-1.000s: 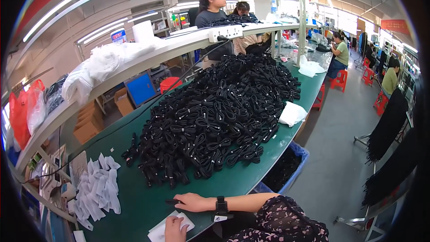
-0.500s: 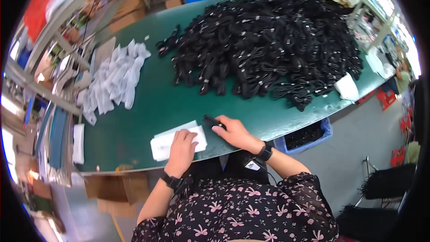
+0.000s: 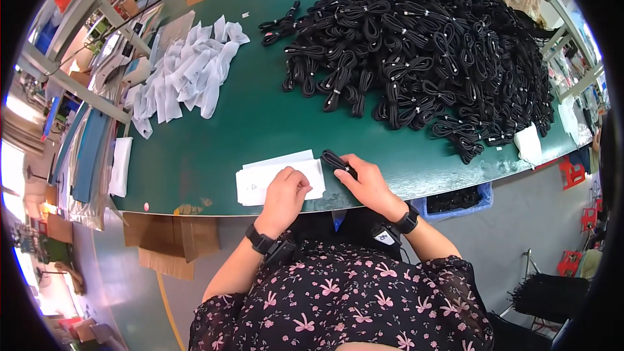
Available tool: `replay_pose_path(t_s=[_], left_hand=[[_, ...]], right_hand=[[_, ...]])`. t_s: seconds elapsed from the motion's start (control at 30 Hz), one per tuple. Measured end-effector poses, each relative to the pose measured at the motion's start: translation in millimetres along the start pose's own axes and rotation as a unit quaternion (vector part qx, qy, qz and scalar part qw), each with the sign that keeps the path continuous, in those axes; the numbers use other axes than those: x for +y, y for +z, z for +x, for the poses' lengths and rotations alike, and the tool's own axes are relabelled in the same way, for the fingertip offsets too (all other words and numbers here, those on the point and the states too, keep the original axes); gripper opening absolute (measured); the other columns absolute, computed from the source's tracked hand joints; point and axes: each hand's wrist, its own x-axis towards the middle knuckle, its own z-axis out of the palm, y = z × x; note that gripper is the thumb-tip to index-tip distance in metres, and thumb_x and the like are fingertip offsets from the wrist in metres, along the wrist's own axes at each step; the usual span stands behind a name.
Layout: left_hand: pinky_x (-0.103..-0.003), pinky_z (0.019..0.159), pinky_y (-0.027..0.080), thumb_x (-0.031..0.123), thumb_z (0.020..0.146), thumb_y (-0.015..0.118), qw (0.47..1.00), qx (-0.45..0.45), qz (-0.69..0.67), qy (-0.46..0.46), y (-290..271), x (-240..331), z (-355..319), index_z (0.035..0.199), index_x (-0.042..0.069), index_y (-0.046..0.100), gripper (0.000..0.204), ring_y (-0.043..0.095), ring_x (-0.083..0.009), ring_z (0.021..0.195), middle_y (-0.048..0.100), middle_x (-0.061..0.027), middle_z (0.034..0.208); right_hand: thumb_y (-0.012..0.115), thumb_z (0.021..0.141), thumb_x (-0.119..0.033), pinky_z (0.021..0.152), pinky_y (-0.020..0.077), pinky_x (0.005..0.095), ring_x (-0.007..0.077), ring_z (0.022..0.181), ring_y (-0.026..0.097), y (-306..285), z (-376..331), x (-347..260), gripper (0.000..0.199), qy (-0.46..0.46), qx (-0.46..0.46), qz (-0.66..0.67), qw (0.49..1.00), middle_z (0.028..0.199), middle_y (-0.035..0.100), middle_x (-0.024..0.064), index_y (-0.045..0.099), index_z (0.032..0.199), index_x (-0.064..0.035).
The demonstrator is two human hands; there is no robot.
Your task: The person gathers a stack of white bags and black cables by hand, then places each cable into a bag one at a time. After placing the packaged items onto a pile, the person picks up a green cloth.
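My right hand (image 3: 367, 182) grips a coiled black cable bundle (image 3: 338, 161) at the near edge of the green table (image 3: 260, 117). My left hand (image 3: 285, 192) rests with curled fingers on a small stack of flat white bags (image 3: 273, 172) beside it, pinching the top bag. Both wrists wear black bands. A large heap of similar coiled black cables (image 3: 422, 45) covers the far right of the table.
A loose pile of white bags (image 3: 188, 71) lies at the far left of the table. Blue and white sheets (image 3: 97, 149) hang over the left edge. Cardboard (image 3: 162, 240) sits under the table, a blue bin (image 3: 455, 200) with cables to my right.
The view has tilted down from the room to the table. My right hand has drawn the cable bundle closer to the white bags, and my left hand has settled on the bag stack.
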Motion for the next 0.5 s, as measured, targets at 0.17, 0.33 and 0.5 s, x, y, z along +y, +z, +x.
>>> replay_pose_path(t_s=[0.17, 0.33, 0.5], left_hand=[[-0.033, 0.063, 0.050, 0.002, 0.079, 0.072, 0.998, 0.052, -0.019, -0.002, 3.1, -2.2, -0.5, 0.084, 0.000, 0.064, 0.009, 0.061, -0.0262, 0.069, 0.061, -0.0113, 0.082], [-0.030, 0.064, 0.050, 0.002, 0.081, 0.071, 0.996, 0.050, -0.061, -0.040, -0.1, -2.0, 0.3, 0.084, -0.002, 0.063, 0.009, 0.061, -0.0234, 0.068, 0.062, -0.0119, 0.084], [-0.030, 0.065, 0.050, 0.001, 0.083, 0.070, 0.988, 0.041, -0.122, -0.085, -4.6, 3.0, 2.2, 0.084, -0.003, 0.063, 0.008, 0.061, -0.0206, 0.068, 0.062, -0.0109, 0.083]], right_hand=[[0.063, 0.093, -0.021, 0.070, 0.0489, 0.0361, 0.0305, 0.079, 0.065, 3.3, -3.0, -0.5, 0.033, -0.007, -0.007, 0.012, 1.000, 0.090, 0.066, 0.0190, 0.058, 0.115, 0.0028], [0.062, 0.093, -0.021, 0.072, 0.0495, 0.0377, 0.0342, 0.082, 0.065, 5.2, -5.2, -3.1, 0.032, -0.015, -0.014, 0.004, 1.000, 0.093, 0.067, 0.0199, 0.058, 0.115, 0.0023], [0.062, 0.093, -0.020, 0.073, 0.0496, 0.0394, 0.0362, 0.084, 0.065, 6.4, -6.4, -6.6, 0.031, -0.013, -0.023, -0.003, 1.000, 0.097, 0.067, 0.0210, 0.058, 0.115, 0.0017]])
